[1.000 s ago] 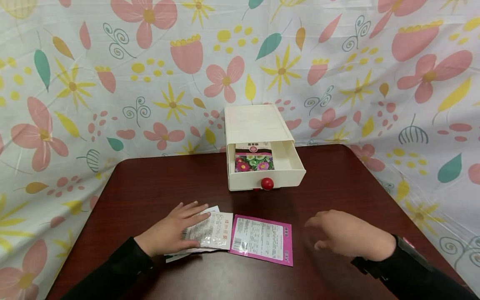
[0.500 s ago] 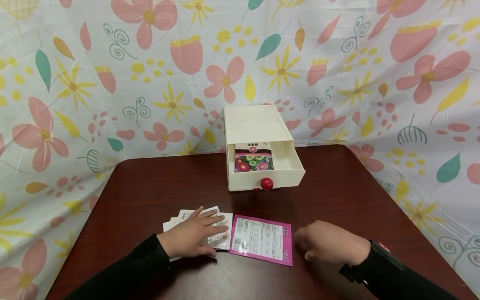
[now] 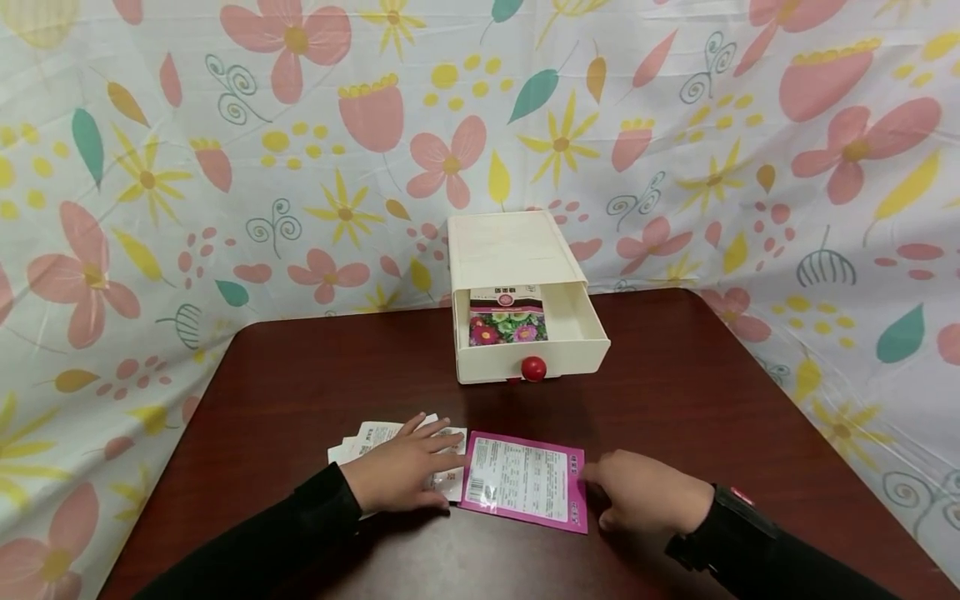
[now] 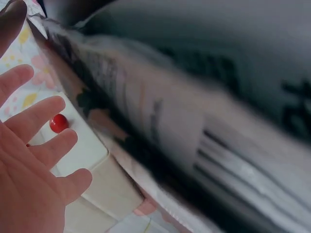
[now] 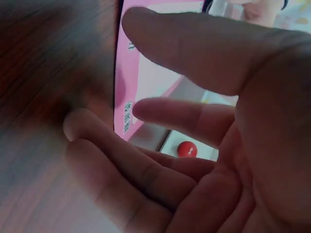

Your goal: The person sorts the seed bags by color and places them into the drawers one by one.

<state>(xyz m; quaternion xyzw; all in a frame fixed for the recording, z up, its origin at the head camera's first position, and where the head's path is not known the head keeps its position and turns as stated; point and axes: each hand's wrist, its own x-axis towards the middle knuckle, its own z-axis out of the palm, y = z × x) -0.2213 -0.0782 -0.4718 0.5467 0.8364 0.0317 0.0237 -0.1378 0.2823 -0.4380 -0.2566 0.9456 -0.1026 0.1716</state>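
Observation:
My left hand (image 3: 401, 471) rests palm down, fingers spread, on a fanned pile of white seed packets (image 3: 378, 433). Its fingertips reach the left border of a magenta-edged packet (image 3: 521, 483), which lies with its printed text and barcode side up. At that packet's right edge is my right hand (image 3: 648, 493), fingers loosely bent. In the right wrist view its thumb (image 5: 160, 36) overlaps the pink border (image 5: 127, 85) and the fingers are apart from the thumb, with nothing pinched between them. Packets seen very close blur much of the left wrist view.
A cream box (image 3: 513, 250) stands at the back of the dark wooden table (image 3: 337, 358), its drawer pulled out. The drawer front (image 3: 487, 365) has a red knob (image 3: 533, 368). Inside the drawer lies a flower-picture packet (image 3: 508, 323). A floral cloth (image 3: 300, 167) hangs behind.
My left hand has slid right across the white packets, uncovering their left ends. My right hand has moved left to the magenta packet's edge. Box and drawer stay put.

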